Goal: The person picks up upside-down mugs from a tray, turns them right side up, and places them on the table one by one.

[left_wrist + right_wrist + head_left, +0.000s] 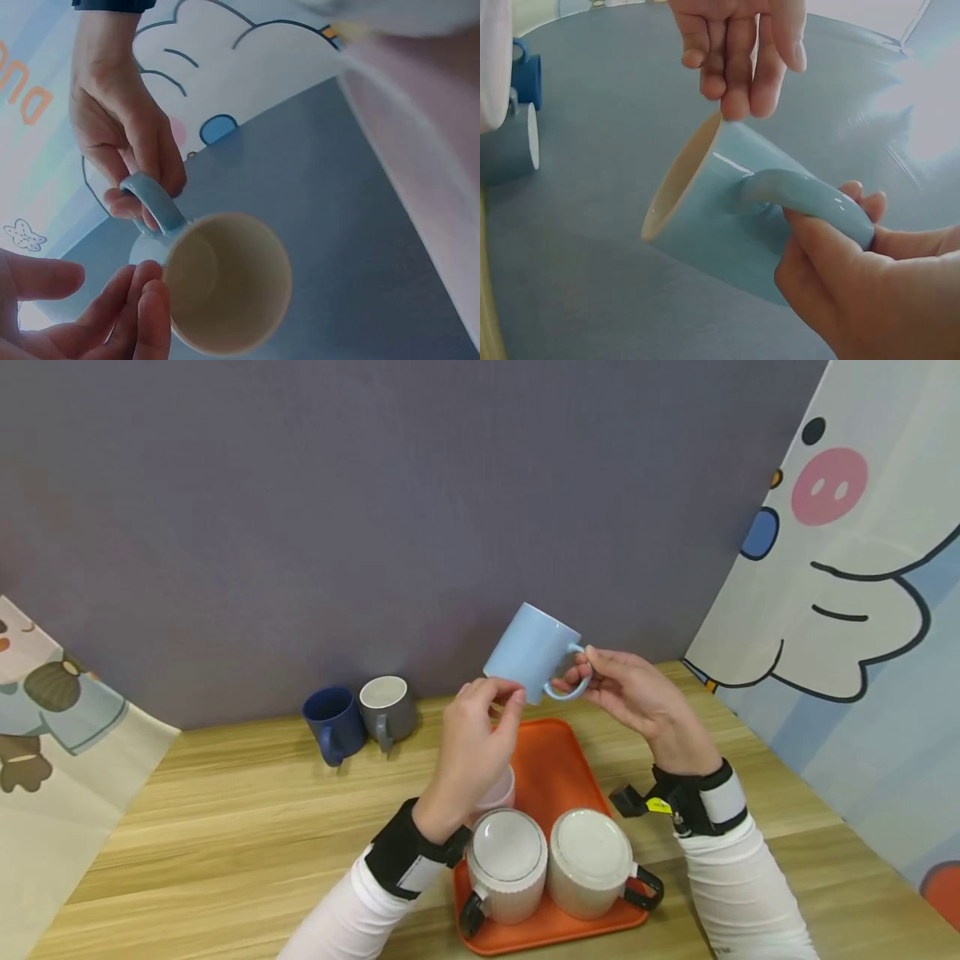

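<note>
A light blue mug (531, 647) is held tilted in the air above the far end of an orange tray (551, 752). My right hand (630, 693) grips it by the handle, fingers curled round the loop, as the right wrist view shows. The left hand (480, 735) is at the mug's near side, its fingertips touching the outside by the rim. Thumb and fingers of that hand stand apart in the left wrist view, not closed round anything. The mug's pale inside (229, 285) faces the left wrist camera.
Two white mugs with black handles, a left one (507, 864) and a right one (590, 862), stand upside down on the tray. A pinkish mug (498, 793) is partly hidden behind my left wrist. Against the back wall are a navy mug (334, 724) and a grey mug (387, 710).
</note>
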